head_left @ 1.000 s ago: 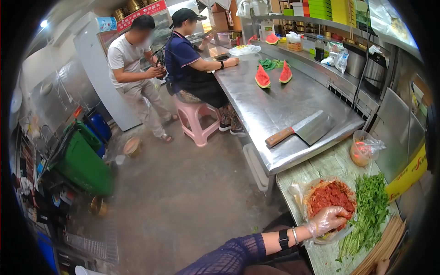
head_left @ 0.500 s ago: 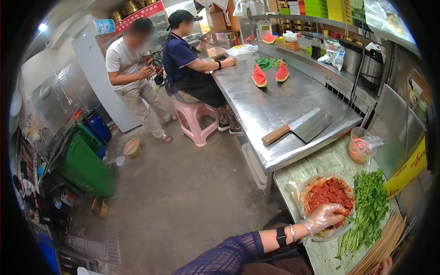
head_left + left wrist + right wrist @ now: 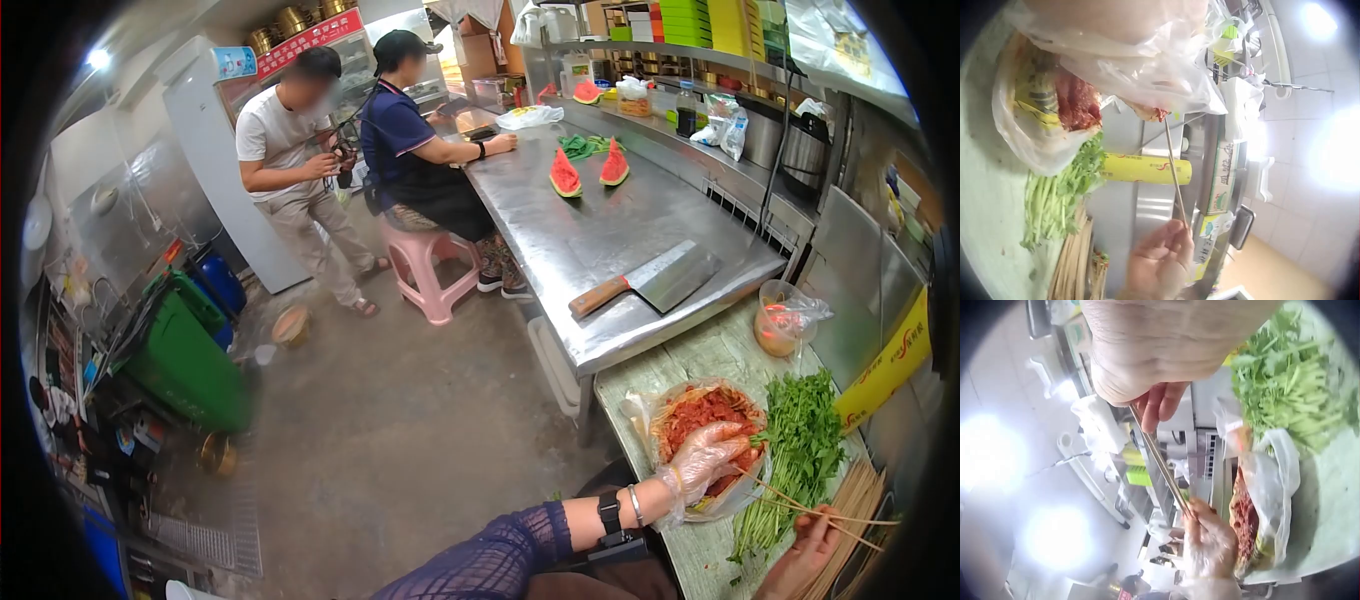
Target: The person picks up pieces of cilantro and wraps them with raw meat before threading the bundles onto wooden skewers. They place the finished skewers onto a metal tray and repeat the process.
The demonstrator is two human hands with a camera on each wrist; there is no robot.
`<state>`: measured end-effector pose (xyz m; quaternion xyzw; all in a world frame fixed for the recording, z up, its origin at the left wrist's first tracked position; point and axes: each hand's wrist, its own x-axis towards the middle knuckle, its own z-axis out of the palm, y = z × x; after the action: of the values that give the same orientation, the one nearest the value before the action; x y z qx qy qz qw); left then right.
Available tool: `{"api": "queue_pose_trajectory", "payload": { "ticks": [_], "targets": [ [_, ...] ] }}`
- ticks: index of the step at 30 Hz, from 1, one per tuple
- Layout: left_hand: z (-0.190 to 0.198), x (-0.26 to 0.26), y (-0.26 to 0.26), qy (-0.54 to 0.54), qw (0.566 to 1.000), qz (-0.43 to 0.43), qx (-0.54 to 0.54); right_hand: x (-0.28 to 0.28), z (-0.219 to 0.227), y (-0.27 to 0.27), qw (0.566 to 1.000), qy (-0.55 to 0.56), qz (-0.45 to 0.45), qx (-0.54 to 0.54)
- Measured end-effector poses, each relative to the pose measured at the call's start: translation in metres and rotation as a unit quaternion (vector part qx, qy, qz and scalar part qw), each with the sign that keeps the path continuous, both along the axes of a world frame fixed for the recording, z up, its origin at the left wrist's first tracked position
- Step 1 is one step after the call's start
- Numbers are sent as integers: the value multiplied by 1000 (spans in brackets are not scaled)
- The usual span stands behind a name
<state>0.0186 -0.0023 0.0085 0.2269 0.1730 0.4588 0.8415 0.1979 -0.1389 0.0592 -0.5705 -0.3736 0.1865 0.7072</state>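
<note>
My left hand, in a clear plastic glove, is over a plastic bag of red marinated meat. Its fingertips pinch a small piece of red meat, partly hidden by the glove; a bit of green shows beside them in the head view. Bare, my right hand pinches thin bamboo skewers near one end. Their far tips meet the gloved fingertips. Leafy green stems lie right of the bag, with a bundle of loose skewers beyond them.
A cleaver and watermelon wedges lie on the steel table ahead. A plastic tub stands behind the greens, near a yellow roll. Two people are beyond, one seated on a pink stool.
My right hand has come up from the lower edge with skewers, which now reach across the greens to my left hand. The gloved left hand has shifted slightly and turned over the meat.
</note>
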Motion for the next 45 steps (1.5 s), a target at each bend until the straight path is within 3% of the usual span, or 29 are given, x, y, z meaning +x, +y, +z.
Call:
{"api": "queue_pose_trajectory", "payload": {
  "ticks": [5, 9, 15, 29, 35, 37, 38, 40, 42, 43, 45],
  "targets": [
    [-4, 3, -1, -43, 999, 6, 23, -48, -3, 11, 993, -85, 78, 6],
    [-9, 3, 1, 23, 997, 21, 73, -43, -23, 18, 989, 66, 124, 37],
    [-11, 0, 8, 46, 998, 36, 31, -35, -17, 22, 990, -17, 126, 67],
    [-31, 1, 12, 5, 1000, 12, 25, -52, -17, 27, 986, 46, 156, -46],
    [-23, 0, 9, 108, 992, 7, 67, -52, -30, 29, 966, 43, 229, -115],
    [-21, 2, 5, 103, 992, 42, 63, -45, -29, 28, 960, 31, 251, -118],
    [-25, 2, 5, 154, 978, 78, 116, -35, -26, 28, 957, 27, 263, -117],
    [-26, -5, 9, 271, 928, 116, 229, -37, 0, 29, 969, 78, 222, -70],
    [-6, -13, 2, 177, 976, 28, 127, -26, 13, 34, 978, 97, 178, -44],
    [-9, -5, 2, 206, 975, 4, 89, -18, 15, 36, 976, 109, 184, -29],
    [-26, 2, 2, 179, 962, 50, 199, -10, 14, 45, 969, 175, 175, -11]
  ]
}}
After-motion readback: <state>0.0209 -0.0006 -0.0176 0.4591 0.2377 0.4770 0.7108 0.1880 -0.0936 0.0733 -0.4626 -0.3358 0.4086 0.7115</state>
